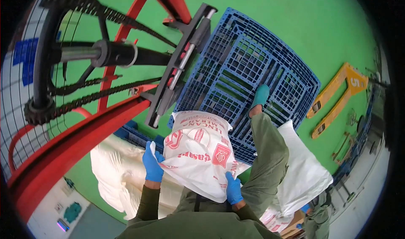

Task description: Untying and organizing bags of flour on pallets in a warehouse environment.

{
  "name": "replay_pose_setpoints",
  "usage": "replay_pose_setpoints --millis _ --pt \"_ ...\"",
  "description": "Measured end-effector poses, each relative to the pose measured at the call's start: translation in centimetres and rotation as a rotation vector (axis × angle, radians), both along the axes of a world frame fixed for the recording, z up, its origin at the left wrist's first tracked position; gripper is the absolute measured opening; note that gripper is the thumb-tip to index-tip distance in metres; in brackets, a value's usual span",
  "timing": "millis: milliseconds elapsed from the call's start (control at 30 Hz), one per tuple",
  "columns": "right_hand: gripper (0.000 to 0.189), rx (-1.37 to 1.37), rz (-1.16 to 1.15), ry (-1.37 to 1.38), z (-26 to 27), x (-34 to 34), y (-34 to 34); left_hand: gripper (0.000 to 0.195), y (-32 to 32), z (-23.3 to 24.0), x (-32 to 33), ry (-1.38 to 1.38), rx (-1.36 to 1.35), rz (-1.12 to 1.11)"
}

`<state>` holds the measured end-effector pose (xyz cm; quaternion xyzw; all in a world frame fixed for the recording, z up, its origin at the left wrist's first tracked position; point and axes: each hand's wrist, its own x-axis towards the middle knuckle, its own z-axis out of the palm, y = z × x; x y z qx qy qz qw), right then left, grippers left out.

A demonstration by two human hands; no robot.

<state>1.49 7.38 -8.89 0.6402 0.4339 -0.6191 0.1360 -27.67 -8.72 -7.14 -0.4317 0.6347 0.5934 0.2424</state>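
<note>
A filled white sack (197, 137) with red print lies before me, tilted, its far end over the near edge of a blue plastic pallet (250, 53). My left hand (152, 163), in a blue glove, pinches the sack's left corner, and a flap of it stands up between thumb and fingers. On the opposite side my right hand (234, 188), also gloved in blue, grips the near right corner. The sack's near end rests against or just above my lap; which one I cannot tell. One foot in a teal clog (262, 95) is planted on the pallet's grid deck.
A red lift stacker (79, 147) with black chains (107, 95) stands close on the left. Wrapped cream-coloured goods (114, 175) lie below it. On the right are another white sack (300, 166), a yellow pallet jack (332, 96) and another person (319, 218) near a cardboard box (292, 224).
</note>
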Motion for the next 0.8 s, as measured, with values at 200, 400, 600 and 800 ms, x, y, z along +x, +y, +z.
replay_pose_setpoints --millis 200,400,600,800 --pt "0.039 -0.038 -0.410 0.223 3.7 -7.1 8.1 0.033 8.5 2.3 -6.7 0.211 0.084 -0.008" --pt "0.040 0.122 -0.277 0.391 7.1 -8.8 11.9 0.017 13.6 5.6 -10.5 0.264 0.237 -0.082" --pt "0.043 0.128 -0.275 0.425 11.1 -15.3 21.2 0.014 22.7 9.4 -16.2 0.319 0.372 -0.122" --pt "0.042 0.282 -0.309 0.519 11.7 -20.9 29.4 0.012 31.8 10.9 -22.2 0.476 0.460 -0.269"
